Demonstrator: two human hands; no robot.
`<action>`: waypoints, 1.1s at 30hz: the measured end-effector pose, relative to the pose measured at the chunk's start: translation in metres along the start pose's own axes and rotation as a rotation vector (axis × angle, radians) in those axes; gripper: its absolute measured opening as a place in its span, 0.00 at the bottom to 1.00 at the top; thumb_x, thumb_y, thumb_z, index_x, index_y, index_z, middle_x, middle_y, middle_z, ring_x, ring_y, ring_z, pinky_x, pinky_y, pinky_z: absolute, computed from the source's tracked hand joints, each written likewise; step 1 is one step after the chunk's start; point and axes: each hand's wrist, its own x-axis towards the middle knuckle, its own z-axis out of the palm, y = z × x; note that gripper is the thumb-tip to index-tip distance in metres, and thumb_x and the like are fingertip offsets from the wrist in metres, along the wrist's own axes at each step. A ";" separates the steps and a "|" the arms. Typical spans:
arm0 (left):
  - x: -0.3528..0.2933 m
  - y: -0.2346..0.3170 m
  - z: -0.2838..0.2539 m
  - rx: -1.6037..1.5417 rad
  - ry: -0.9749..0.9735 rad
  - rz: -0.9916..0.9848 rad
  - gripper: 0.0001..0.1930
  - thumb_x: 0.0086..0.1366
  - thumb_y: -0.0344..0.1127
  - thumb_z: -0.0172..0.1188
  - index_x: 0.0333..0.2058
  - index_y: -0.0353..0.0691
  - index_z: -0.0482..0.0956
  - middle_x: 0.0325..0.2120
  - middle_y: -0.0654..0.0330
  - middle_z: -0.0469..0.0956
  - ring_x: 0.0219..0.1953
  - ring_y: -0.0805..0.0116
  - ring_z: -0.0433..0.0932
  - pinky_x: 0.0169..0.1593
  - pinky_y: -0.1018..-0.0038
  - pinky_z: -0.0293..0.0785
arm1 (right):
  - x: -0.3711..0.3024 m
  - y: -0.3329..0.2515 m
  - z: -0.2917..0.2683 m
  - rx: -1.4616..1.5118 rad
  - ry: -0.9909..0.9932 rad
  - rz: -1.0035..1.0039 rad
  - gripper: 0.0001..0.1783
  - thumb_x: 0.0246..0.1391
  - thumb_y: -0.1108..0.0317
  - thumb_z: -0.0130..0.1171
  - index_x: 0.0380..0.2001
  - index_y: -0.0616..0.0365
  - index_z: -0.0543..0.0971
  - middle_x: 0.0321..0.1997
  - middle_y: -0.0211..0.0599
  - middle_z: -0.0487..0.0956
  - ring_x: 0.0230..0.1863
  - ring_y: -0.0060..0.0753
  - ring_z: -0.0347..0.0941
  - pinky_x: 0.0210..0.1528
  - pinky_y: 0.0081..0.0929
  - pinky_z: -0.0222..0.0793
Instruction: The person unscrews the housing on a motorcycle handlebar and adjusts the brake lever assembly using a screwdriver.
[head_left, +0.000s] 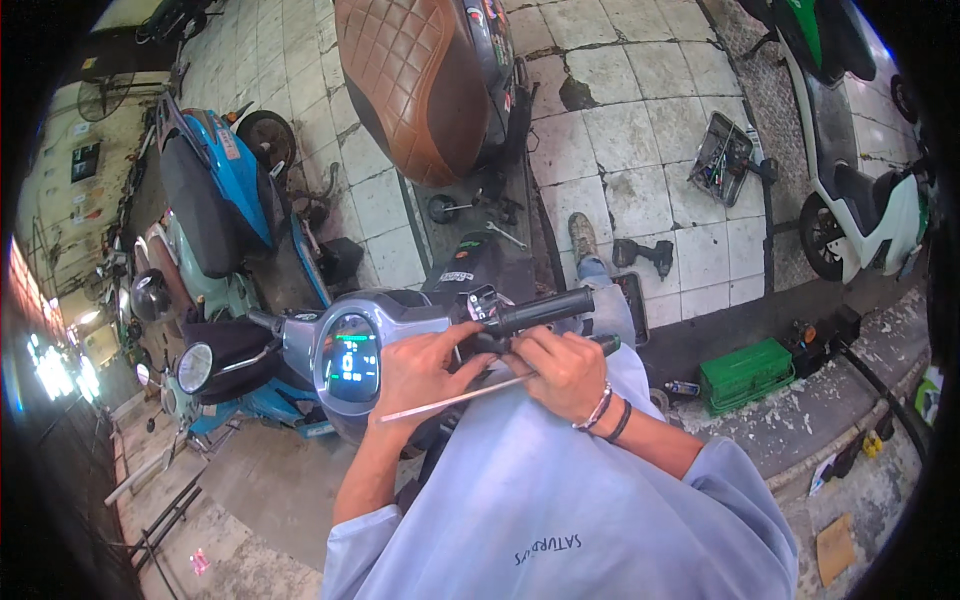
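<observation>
Both L hand [418, 375] & R hand [565, 373] by blk grip [545, 311]; R's clamped on screwdriver [447, 402], sideways prob. so it's not in way; can't tell if L's pinching.

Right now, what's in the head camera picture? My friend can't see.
A person's left hand and right hand are at the black handlebar of a grey scooter, beside its glowing oval display. The right hand holds a thin metal rod. A blue scooter stands left.
</observation>
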 end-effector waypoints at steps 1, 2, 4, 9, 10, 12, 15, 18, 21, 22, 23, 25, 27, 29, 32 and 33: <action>0.000 -0.001 0.002 0.003 0.017 0.001 0.21 0.53 0.47 0.83 0.44 0.48 0.91 0.13 0.66 0.70 0.16 0.69 0.72 0.24 0.68 0.67 | 0.001 0.001 0.000 0.027 0.032 0.005 0.11 0.52 0.64 0.76 0.35 0.53 0.85 0.36 0.30 0.85 0.29 0.36 0.83 0.33 0.32 0.76; 0.001 -0.002 0.004 0.005 0.034 0.003 0.22 0.53 0.48 0.83 0.44 0.47 0.91 0.13 0.66 0.69 0.16 0.70 0.72 0.24 0.68 0.67 | 0.001 0.001 0.000 0.026 0.029 0.006 0.11 0.52 0.64 0.76 0.35 0.53 0.85 0.36 0.30 0.85 0.29 0.36 0.83 0.33 0.32 0.76; -0.001 0.002 0.003 -0.032 0.037 -0.021 0.22 0.53 0.49 0.84 0.43 0.46 0.90 0.13 0.66 0.69 0.16 0.70 0.71 0.23 0.68 0.66 | 0.003 0.000 -0.003 0.073 0.059 0.031 0.10 0.55 0.63 0.76 0.37 0.54 0.86 0.33 0.31 0.87 0.28 0.38 0.83 0.32 0.34 0.77; -0.007 0.006 -0.005 -0.046 0.022 -0.063 0.24 0.50 0.54 0.85 0.39 0.44 0.89 0.12 0.67 0.67 0.15 0.71 0.70 0.22 0.69 0.64 | 0.006 -0.001 -0.009 0.146 0.038 0.046 0.10 0.52 0.66 0.78 0.36 0.53 0.89 0.27 0.33 0.86 0.22 0.35 0.81 0.26 0.32 0.71; -0.007 0.005 -0.004 -0.048 0.020 -0.063 0.24 0.50 0.54 0.85 0.39 0.44 0.89 0.12 0.67 0.67 0.15 0.71 0.70 0.22 0.69 0.64 | 0.007 -0.002 -0.009 0.159 0.050 0.055 0.09 0.53 0.66 0.78 0.36 0.54 0.90 0.25 0.33 0.86 0.22 0.35 0.81 0.26 0.32 0.70; -0.006 0.002 -0.003 0.017 0.012 -0.082 0.25 0.49 0.55 0.85 0.38 0.44 0.89 0.12 0.67 0.68 0.16 0.71 0.72 0.23 0.69 0.66 | 0.008 -0.002 -0.012 0.143 0.029 0.043 0.09 0.53 0.66 0.78 0.37 0.54 0.90 0.26 0.33 0.86 0.22 0.35 0.81 0.26 0.32 0.70; -0.008 0.005 -0.006 0.074 -0.007 -0.037 0.26 0.48 0.57 0.85 0.37 0.44 0.89 0.13 0.67 0.69 0.16 0.70 0.73 0.23 0.69 0.68 | 0.003 -0.004 -0.011 0.118 0.005 0.038 0.08 0.55 0.66 0.77 0.37 0.54 0.89 0.26 0.34 0.87 0.23 0.36 0.82 0.27 0.32 0.73; -0.005 0.004 -0.009 0.066 -0.029 -0.052 0.25 0.49 0.57 0.85 0.36 0.44 0.90 0.13 0.66 0.71 0.17 0.69 0.74 0.24 0.69 0.69 | 0.001 -0.001 -0.007 0.109 -0.006 0.040 0.08 0.55 0.66 0.76 0.37 0.54 0.89 0.27 0.34 0.87 0.24 0.36 0.83 0.28 0.32 0.74; -0.004 0.005 -0.010 -0.001 -0.066 -0.090 0.25 0.51 0.57 0.83 0.37 0.42 0.90 0.14 0.64 0.73 0.17 0.68 0.75 0.24 0.67 0.70 | 0.001 -0.001 -0.006 0.108 -0.025 0.026 0.09 0.53 0.66 0.77 0.37 0.53 0.90 0.27 0.34 0.87 0.24 0.36 0.83 0.28 0.32 0.73; -0.003 0.006 -0.011 0.000 -0.067 -0.089 0.25 0.51 0.57 0.83 0.37 0.42 0.90 0.14 0.64 0.73 0.17 0.68 0.75 0.24 0.67 0.70 | 0.001 -0.002 -0.006 0.108 -0.037 0.013 0.08 0.53 0.66 0.77 0.36 0.53 0.90 0.27 0.34 0.87 0.24 0.36 0.83 0.28 0.32 0.74; -0.001 0.008 -0.012 -0.003 -0.119 -0.111 0.25 0.54 0.57 0.82 0.39 0.41 0.90 0.14 0.63 0.73 0.18 0.66 0.76 0.25 0.65 0.70 | 0.003 -0.003 -0.006 0.110 -0.039 0.012 0.08 0.53 0.66 0.77 0.36 0.53 0.90 0.27 0.34 0.87 0.24 0.36 0.83 0.28 0.32 0.74; 0.004 0.011 -0.017 -0.005 -0.170 -0.136 0.25 0.57 0.57 0.80 0.41 0.40 0.90 0.15 0.61 0.74 0.18 0.64 0.77 0.26 0.64 0.71 | 0.007 -0.005 -0.007 0.133 0.002 0.035 0.07 0.57 0.64 0.74 0.35 0.54 0.87 0.26 0.34 0.86 0.25 0.39 0.83 0.29 0.37 0.76; 0.010 0.013 -0.024 0.023 -0.264 -0.181 0.26 0.61 0.58 0.77 0.44 0.39 0.90 0.16 0.58 0.77 0.21 0.58 0.80 0.29 0.61 0.73 | 0.008 -0.005 -0.009 0.134 -0.018 0.057 0.08 0.57 0.63 0.74 0.35 0.54 0.87 0.26 0.35 0.87 0.25 0.40 0.84 0.29 0.37 0.77; 0.018 0.013 -0.032 0.035 -0.320 -0.161 0.25 0.64 0.58 0.73 0.44 0.39 0.89 0.18 0.56 0.80 0.23 0.54 0.83 0.31 0.59 0.76 | 0.008 -0.003 -0.010 0.134 -0.038 0.075 0.09 0.56 0.63 0.75 0.35 0.54 0.87 0.27 0.35 0.87 0.26 0.40 0.84 0.30 0.37 0.78; 0.024 0.015 -0.037 0.071 -0.394 -0.135 0.24 0.67 0.58 0.70 0.43 0.39 0.88 0.21 0.52 0.84 0.27 0.49 0.86 0.34 0.57 0.78 | 0.008 -0.002 -0.014 0.101 -0.099 0.075 0.13 0.55 0.61 0.76 0.40 0.54 0.85 0.28 0.35 0.87 0.26 0.42 0.85 0.30 0.38 0.79; 0.025 0.014 -0.038 0.094 -0.416 -0.129 0.25 0.67 0.58 0.70 0.44 0.39 0.88 0.22 0.51 0.85 0.28 0.48 0.86 0.35 0.56 0.79 | 0.011 -0.004 -0.019 0.098 -0.118 0.088 0.18 0.55 0.60 0.76 0.46 0.53 0.84 0.30 0.35 0.87 0.26 0.43 0.84 0.30 0.38 0.79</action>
